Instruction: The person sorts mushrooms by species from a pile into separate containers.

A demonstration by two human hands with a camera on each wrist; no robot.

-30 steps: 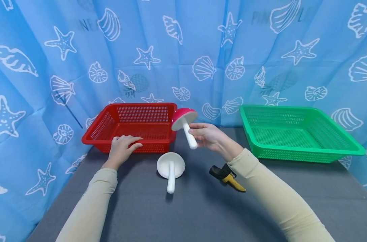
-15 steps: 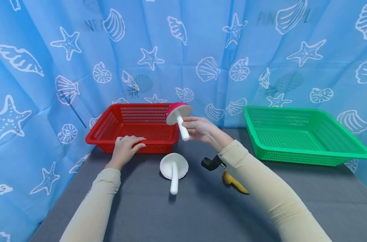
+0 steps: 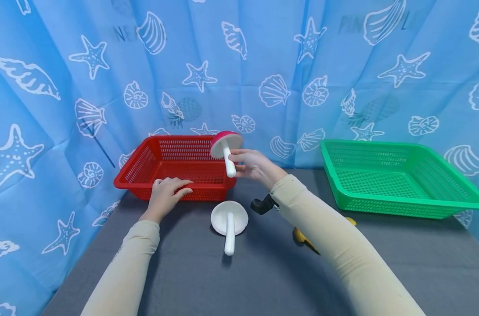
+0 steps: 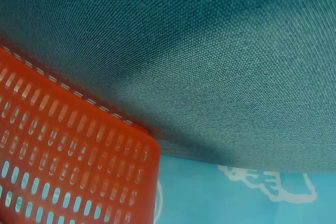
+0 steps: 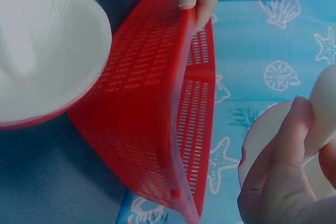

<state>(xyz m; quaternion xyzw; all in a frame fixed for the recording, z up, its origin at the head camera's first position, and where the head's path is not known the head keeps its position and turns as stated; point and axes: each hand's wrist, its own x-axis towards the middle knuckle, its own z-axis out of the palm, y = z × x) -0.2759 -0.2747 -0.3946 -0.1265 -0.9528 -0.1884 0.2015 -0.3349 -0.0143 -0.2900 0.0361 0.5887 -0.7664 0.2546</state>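
Note:
My right hand [image 3: 253,166] holds a toy mushroom [image 3: 229,163] by its white stem, raised over the right end of the red basket [image 3: 176,193]. Its cap is red on top and white beneath. In the right wrist view the same mushroom [image 5: 261,132] shows beside the fingers. My left hand [image 3: 167,195] grips the near rim of the basket, thumb outside and fingers over the edge, as the right wrist view shows. A second mushroom [image 3: 230,237] lies upside down on the grey table, stem pointing toward me. The left wrist view has only the basket's wall [image 4: 79,145] and the table, no hand.
To the right stands a green basket [image 3: 405,204]. Yellow pieces [image 3: 299,236] lie on the table, partly covered by my right sleeve [image 3: 334,237]. A black wrist mount [image 3: 263,205] hangs under the right wrist. A blue shell-print curtain [image 3: 239,66] closes off the back.
My right hand has carried the mushroom left, from beside the red basket to over its right end. The right sleeve now covers more of the yellow pieces. My left hand stays on the rim.

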